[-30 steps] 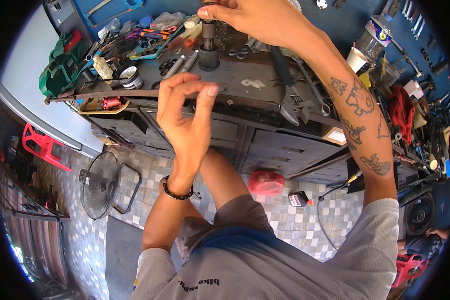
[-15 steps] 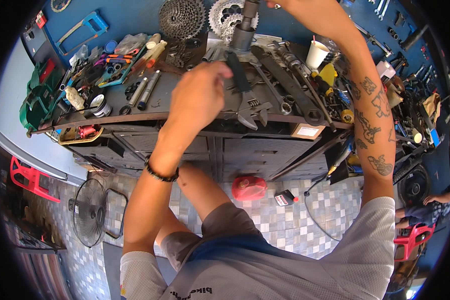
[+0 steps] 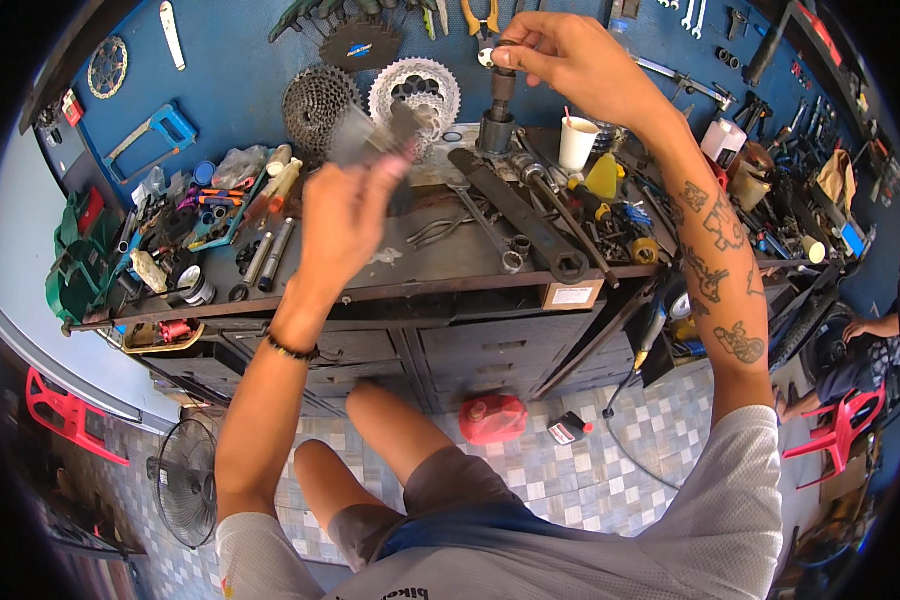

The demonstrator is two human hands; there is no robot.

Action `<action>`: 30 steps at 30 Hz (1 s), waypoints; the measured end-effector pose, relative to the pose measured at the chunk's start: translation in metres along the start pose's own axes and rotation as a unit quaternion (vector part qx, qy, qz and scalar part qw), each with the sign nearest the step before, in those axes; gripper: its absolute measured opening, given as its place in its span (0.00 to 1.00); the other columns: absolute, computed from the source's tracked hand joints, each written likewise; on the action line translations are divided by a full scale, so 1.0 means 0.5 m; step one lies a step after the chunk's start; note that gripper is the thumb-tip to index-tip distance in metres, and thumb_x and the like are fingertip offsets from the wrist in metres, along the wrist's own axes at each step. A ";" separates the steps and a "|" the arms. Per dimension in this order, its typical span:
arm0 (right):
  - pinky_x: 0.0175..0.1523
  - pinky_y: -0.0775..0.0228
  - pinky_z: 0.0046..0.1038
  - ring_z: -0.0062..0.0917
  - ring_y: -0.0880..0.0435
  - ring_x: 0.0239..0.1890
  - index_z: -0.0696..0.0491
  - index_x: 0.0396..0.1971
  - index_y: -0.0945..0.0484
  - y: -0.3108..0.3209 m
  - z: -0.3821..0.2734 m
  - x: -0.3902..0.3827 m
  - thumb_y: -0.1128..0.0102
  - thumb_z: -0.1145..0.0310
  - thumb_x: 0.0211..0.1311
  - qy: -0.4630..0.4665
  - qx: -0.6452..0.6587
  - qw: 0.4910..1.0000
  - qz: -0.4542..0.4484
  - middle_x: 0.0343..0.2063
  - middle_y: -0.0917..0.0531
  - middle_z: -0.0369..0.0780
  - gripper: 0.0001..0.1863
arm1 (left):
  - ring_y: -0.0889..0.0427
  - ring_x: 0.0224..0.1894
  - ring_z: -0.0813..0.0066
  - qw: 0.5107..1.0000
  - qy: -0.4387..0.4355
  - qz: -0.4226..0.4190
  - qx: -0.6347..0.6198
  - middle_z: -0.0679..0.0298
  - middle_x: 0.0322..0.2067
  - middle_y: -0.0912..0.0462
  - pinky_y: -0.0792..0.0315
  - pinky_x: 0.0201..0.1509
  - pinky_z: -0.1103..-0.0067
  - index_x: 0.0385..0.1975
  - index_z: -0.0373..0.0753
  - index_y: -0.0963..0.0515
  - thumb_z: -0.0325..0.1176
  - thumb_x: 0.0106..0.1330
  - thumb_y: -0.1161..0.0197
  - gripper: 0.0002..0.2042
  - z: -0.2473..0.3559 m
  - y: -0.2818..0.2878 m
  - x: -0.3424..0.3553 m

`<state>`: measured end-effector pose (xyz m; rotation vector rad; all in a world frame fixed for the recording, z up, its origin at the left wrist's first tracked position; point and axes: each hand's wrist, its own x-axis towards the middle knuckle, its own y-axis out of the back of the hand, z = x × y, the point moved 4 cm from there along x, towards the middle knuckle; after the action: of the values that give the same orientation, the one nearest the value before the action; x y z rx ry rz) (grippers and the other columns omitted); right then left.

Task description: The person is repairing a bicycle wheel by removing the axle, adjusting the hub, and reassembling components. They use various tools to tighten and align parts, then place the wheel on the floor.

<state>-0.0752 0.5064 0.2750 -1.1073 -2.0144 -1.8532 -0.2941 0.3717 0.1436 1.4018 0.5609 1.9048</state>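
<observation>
My left hand (image 3: 338, 228) is raised over the middle of the workbench, closed around an adjustable wrench (image 3: 365, 140) smeared by motion. Farther back, the fingers of my right hand (image 3: 582, 68) pinch the top of an upright dark metal cylindrical tool (image 3: 501, 98). That tool stands in a wider round base (image 3: 496, 133) on the bench. Pliers (image 3: 440, 230), a combination wrench (image 3: 485, 222) and a long flat dark wrench (image 3: 520, 210) lie between my hands. Two cassettes, one dark (image 3: 320, 105) and one silver (image 3: 417, 95), are behind my left hand.
A white cup (image 3: 577, 145) with a straw stands right of the cylindrical tool. Cluttered tools cover both bench ends. Below are a red jug (image 3: 493, 418), a small black bottle (image 3: 568, 427) and a fan (image 3: 187, 484). Another person (image 3: 860, 345) is at far right.
The adjustable wrench has left the bench and is up in my left hand, which moved left. My right hand still reaches the cylindrical tool's top. The view has shifted, showing more wall.
</observation>
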 end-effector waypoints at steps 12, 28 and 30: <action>0.54 0.23 0.25 0.17 0.16 0.44 0.60 0.56 0.18 -0.192 -0.174 0.030 0.34 0.66 0.77 0.148 0.267 0.930 -0.205 0.41 0.14 0.35 0.16 | 0.45 0.10 0.84 0.716 0.503 -0.231 -0.425 0.75 0.12 0.41 0.50 0.12 0.81 0.24 0.43 0.31 0.73 0.76 0.50 0.35 -0.008 0.149 -0.330; 0.45 0.18 0.31 0.32 0.12 0.39 0.57 0.48 0.14 -0.357 -0.372 -0.044 0.27 0.68 0.67 0.350 0.306 0.846 -0.262 0.39 0.14 0.41 0.14 | 0.42 0.11 0.87 0.701 0.506 -0.333 -0.376 0.74 0.13 0.38 0.51 0.12 0.82 0.29 0.37 0.25 0.68 0.77 0.43 0.33 -0.075 0.291 -0.433; 0.44 0.19 0.31 0.31 0.12 0.38 0.57 0.49 0.14 -0.360 -0.369 -0.046 0.27 0.68 0.67 0.352 0.312 0.841 -0.269 0.39 0.14 0.41 0.14 | 0.42 0.11 0.87 0.691 0.502 -0.347 -0.387 0.75 0.13 0.38 0.50 0.12 0.82 0.30 0.36 0.25 0.67 0.77 0.43 0.33 -0.076 0.290 -0.432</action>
<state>-0.2339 0.3384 0.1584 0.3190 -2.2481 -1.2701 -0.3331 0.1166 0.0931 -0.4753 0.5279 1.7240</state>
